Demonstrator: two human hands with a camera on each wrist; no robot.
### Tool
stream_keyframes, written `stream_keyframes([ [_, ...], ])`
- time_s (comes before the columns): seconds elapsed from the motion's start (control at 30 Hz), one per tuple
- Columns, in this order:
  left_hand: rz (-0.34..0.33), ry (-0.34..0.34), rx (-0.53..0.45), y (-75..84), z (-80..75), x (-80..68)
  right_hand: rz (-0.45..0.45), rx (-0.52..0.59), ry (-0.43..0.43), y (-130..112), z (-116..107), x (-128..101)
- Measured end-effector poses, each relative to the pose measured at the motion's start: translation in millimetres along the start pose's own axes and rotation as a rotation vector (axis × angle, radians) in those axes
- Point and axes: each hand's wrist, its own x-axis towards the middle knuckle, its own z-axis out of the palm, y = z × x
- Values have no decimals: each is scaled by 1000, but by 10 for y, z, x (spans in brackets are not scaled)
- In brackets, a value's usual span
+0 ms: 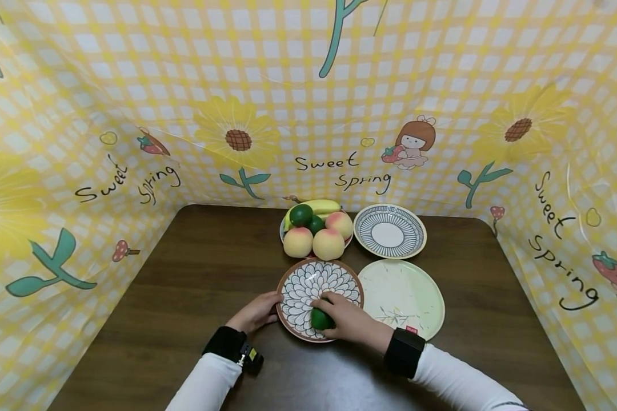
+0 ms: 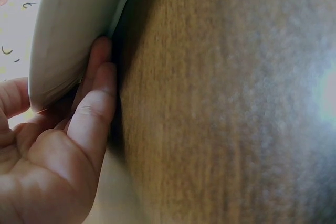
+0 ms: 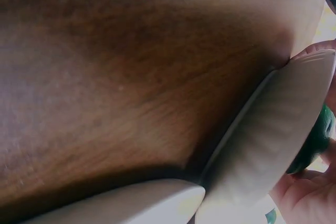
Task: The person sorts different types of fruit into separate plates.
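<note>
1. Right now we see the right hand (image 1: pixel 347 321) curled round a green fruit (image 1: pixel 320 318), fingers clamped on it, resting it at about 6 o'clock on the petal-pattern plate (image 1: pixel 308 285); it sits low inside the rim, so the plate bears its weight.
2. The left hand (image 1: pixel 257 311) touches that plate's rim at 9 o'clock; the left wrist view shows the fingers (image 2: pixel 97 95) laid straight against the plate's underside edge (image 2: pixel 68 35), not wrapped round it. We judge it is steadying the plate so it won't slide on the table (image 1: pixel 195 268).
3. At 12 o'clock from the petal plate stands a fruit bowl (image 1: pixel 316 228) with peaches, green fruit and a banana, touching or nearly touching it; close enough for short reaches.
4. At 3 o'clock a pale green plate (image 1: pixel 406 291) lies just beside; the right wrist view shows the two rims nearly meeting.
5. At 1 o'clock sits a striped-rim plate (image 1: pixel 389 231), holding nothing.
</note>
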Motion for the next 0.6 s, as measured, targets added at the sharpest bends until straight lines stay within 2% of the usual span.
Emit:
stream_keyframes([
  [0.6,24,-31,-13,-17,-9,8,6,-116,-61,-57,-88,1],
])
